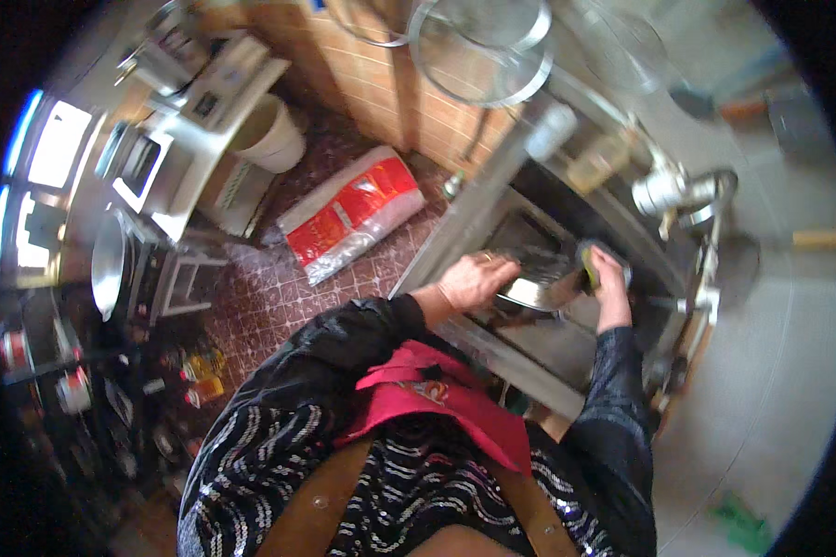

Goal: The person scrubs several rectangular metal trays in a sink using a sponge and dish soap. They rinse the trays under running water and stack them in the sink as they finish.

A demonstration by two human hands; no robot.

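Observation:
Over a metal sink (564, 351) I hold a shiny metal vessel (529, 296), perhaps a bowl or a pan, tilted between my hands. My left hand (477, 280) grips its near-left rim, with a ring on one finger. In my right hand (607, 278) is a scouring sponge (588, 270), yellow-green on one side, at the vessel's right side. Motion blur hides the inside of the vessel and the exact contact of the sponge.
A faucet (717, 191) and pipes run along the wall right of the sink. A clear bottle (552, 132) stands on its far rim. Large round metal rims (484, 97) hang ahead. A red-and-white sack (355, 212) lies on the tiled floor near a white bucket (275, 139).

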